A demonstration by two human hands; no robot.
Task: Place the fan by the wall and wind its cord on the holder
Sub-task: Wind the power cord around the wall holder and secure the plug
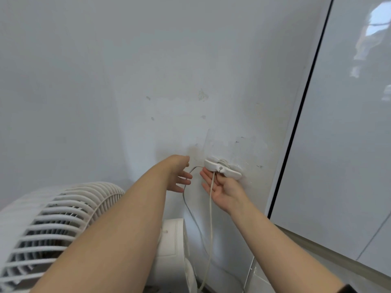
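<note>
A white fan (pixel 53 225) with a ribbed grille stands at the lower left, its round base (pixel 173 246) against the white wall (pixel 148 81). A white cord holder (pixel 222 167) is stuck to the wall, with a few turns of the pale cord (pixel 211 208) around its middle. From the holder the cord hangs down in a loop toward the base. My left hand (pixel 179 176) is just left of the holder, fingers straight, holding nothing. My right hand (pixel 222 191) is palm up right below the holder, fingers extended, and the hanging cord runs across its fingers.
A glossy white panel (pixel 349 123) with a black edge strip runs along the right side. A grey ledge (pixel 317 248) lies below it. The wall shows scuffs and patches above the holder.
</note>
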